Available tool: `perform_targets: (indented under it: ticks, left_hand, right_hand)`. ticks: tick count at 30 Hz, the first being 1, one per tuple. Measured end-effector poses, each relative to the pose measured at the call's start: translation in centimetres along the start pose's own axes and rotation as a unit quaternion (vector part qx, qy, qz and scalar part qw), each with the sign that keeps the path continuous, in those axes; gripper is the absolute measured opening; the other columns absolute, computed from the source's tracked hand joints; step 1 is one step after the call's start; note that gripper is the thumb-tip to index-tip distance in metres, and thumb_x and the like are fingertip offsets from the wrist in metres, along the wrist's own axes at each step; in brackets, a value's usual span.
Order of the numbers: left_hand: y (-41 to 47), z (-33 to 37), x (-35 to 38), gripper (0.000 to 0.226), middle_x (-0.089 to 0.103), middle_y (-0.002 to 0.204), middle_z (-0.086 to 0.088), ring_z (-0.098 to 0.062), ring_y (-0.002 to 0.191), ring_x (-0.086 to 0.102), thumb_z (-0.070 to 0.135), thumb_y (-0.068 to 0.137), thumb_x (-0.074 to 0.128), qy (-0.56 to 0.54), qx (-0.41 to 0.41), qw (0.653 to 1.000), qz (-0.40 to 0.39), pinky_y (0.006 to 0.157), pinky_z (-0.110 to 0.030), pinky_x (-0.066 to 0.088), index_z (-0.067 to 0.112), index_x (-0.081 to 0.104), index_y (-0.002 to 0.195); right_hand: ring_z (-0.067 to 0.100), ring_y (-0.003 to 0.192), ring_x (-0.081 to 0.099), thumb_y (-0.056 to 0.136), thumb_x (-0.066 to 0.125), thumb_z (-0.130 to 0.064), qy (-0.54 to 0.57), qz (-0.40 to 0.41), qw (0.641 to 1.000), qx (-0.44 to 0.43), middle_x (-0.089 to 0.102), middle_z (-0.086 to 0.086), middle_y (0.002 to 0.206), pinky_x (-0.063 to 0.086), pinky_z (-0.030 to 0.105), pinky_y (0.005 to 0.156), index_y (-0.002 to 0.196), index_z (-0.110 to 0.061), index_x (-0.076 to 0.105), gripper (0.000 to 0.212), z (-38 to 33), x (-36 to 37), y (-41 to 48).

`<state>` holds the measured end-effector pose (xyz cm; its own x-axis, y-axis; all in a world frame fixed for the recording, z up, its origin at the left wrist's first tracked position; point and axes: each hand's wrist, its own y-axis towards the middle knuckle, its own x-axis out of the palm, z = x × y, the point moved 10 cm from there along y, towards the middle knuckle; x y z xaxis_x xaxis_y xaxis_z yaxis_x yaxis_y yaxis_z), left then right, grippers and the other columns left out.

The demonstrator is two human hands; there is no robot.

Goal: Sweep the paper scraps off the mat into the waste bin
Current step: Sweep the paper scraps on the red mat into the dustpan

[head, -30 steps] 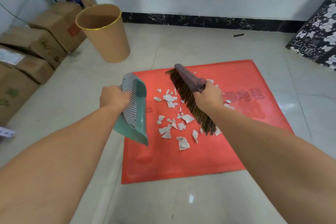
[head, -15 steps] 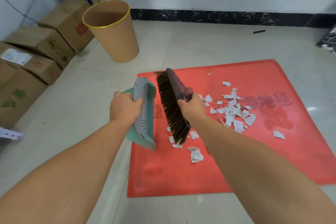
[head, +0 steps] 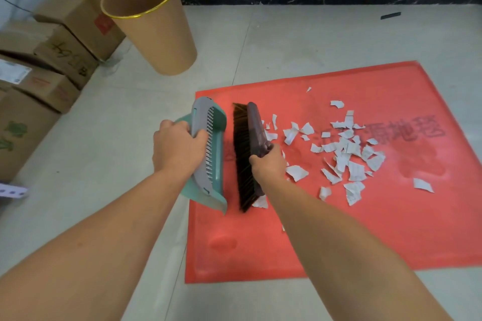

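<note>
change: 1.0 s ago a batch of scraps lay on the mat between brush and dustpan. That gap is now bare red, and the brush (head: 247, 148) stands just beside the dustpan (head: 208, 154) with its bristles facing the pan's mouth.
meaning: my read is that stroke 1 has pushed that batch into the pan. The pan's inside isn't visible, so this is unconfirmed. Most of the job is left and nothing is tipped into the bin yet.
view: the head has also turned right, so the main pile shows fully.
left hand: the left hand (head: 180, 148) is wrapped round the dustpan's grey handle. The pan is tilted up on edge, with its lower lip at the mat's left border.
right hand: the right hand (head: 268, 161) is fisted on the brush's maroon back, near the middle.
scraps, where: the paper scraps (head: 344, 148) are on the mat (head: 339, 242), right of the brush, in a loose cluster around mid-mat. 1 sits at the brush's near end, tucked behind the bristles. 1 stray lies far right and a few small bits lie toward the far edge.
scraps, look: torn white or pale grey paper in irregular shards of mixed sizes. Some have faint print, and they lie flat or slightly curled, partly overlapping.
bin: the waste bin (head: 154, 28) is a tan cone with a gold rim, on the floor beyond the mat's far-left corner, well apart from the pan. No paper shows in the part of its inside that is in view.
rest: cardboard boxes (head: 65, 34) are stacked to the left.
</note>
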<state>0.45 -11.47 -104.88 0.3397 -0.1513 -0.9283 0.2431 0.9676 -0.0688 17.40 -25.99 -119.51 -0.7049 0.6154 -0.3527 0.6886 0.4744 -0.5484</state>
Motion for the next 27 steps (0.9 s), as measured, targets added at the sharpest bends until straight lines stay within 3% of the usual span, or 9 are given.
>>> perform_targets:
  ticks: [4, 6, 10, 13, 18, 23, 27]
  left_hand:
    - [-0.5, 0.9, 0.1, 0.029, 0.045, 0.096, -0.007, -0.034, 0.094, 0.053, 0.04, 0.084, 0.05, 0.005, -0.001, 1.0, -0.014, 0.079, -0.046, 0.051, 0.018, 0.048, 0.066]
    - [-0.9, 1.4, 0.2, 0.028, 0.041, 0.096, -0.006, -0.033, 0.099, 0.05, 0.038, 0.087, 0.051, 0.014, -0.003, 1.0, -0.022, 0.082, -0.046, 0.048, 0.019, 0.046, 0.067]
    - [-1.5, 2.2, 0.3, 0.023, 0.039, 0.1, -0.006, -0.034, 0.107, 0.048, 0.038, 0.089, 0.051, 0.026, -0.008, 0.999, -0.024, 0.086, -0.049, 0.048, 0.016, 0.055, 0.083]
    - [-1.7, 2.5, 0.1, 0.031, 0.046, 0.111, -0.011, -0.034, 0.109, 0.047, 0.039, 0.091, 0.051, 0.035, -0.015, 0.999, -0.022, 0.083, -0.047, 0.047, 0.011, 0.065, 0.096]
    - [-2.2, 3.3, -0.7, 0.032, 0.047, 0.112, -0.011, -0.034, 0.106, 0.048, 0.039, 0.091, 0.051, 0.034, 0.013, 0.999, 0.001, 0.073, -0.039, 0.039, 0.011, 0.065, 0.094]
    - [-2.3, 3.0, -0.7, 0.027, 0.047, 0.106, -0.011, -0.033, 0.097, 0.052, 0.04, 0.09, 0.053, 0.025, 0.025, 0.999, -0.01, 0.075, -0.038, 0.042, 0.015, 0.06, 0.086]
    - [-1.1, 1.7, -0.4, 0.029, 0.047, 0.096, -0.007, -0.029, 0.082, 0.052, 0.04, 0.089, 0.054, 0.014, 0.028, 0.999, -0.023, 0.069, -0.033, 0.039, 0.015, 0.055, 0.076]
  right_hand:
    - [0.032, 0.105, 0.059, 0.087, 0.064, -0.012, -0.025, 0.039, 0.999, -0.016, 0.058, 0.013, 0.119, 0.047, 0.034, 0.083, 0.126, -0.009, 0.047, 0.043, 0.4, -3.3, 0.1]
    - [0.032, 0.103, 0.058, 0.086, 0.064, -0.013, -0.045, 0.061, 0.997, -0.017, 0.058, 0.014, 0.117, 0.05, 0.038, 0.085, 0.124, -0.01, 0.046, 0.042, 0.5, -5.4, 0.0]
    - [0.026, 0.091, 0.053, 0.088, 0.061, -0.014, -0.055, 0.089, 0.994, -0.026, 0.055, 0.01, 0.107, 0.042, 0.03, 0.072, 0.122, -0.01, 0.045, 0.038, 0.2, -9.8, -0.3]
    - [0.023, 0.086, 0.049, 0.09, 0.06, -0.016, -0.036, 0.079, 0.996, -0.028, 0.051, 0.005, 0.104, 0.037, 0.026, 0.067, 0.124, -0.013, 0.045, 0.037, -0.4, -11.0, -0.9]
    - [0.023, 0.085, 0.055, 0.089, 0.059, -0.018, -0.052, 0.028, 0.997, -0.056, 0.056, 0.005, 0.103, 0.043, 0.032, 0.073, 0.114, -0.019, 0.043, 0.03, -0.9, -8.6, -1.6]
    - [0.025, 0.094, 0.054, 0.087, 0.062, -0.019, -0.059, -0.012, 0.997, -0.055, 0.055, 0.004, 0.105, 0.042, 0.032, 0.078, 0.124, -0.014, 0.046, 0.041, -0.2, -4.5, -2.6]
    - [0.032, 0.099, 0.059, 0.084, 0.064, -0.017, -0.077, 0.012, 0.995, -0.058, 0.061, 0.011, 0.108, 0.048, 0.037, 0.084, 0.119, -0.012, 0.049, 0.038, 0.1, -2.4, -2.8]
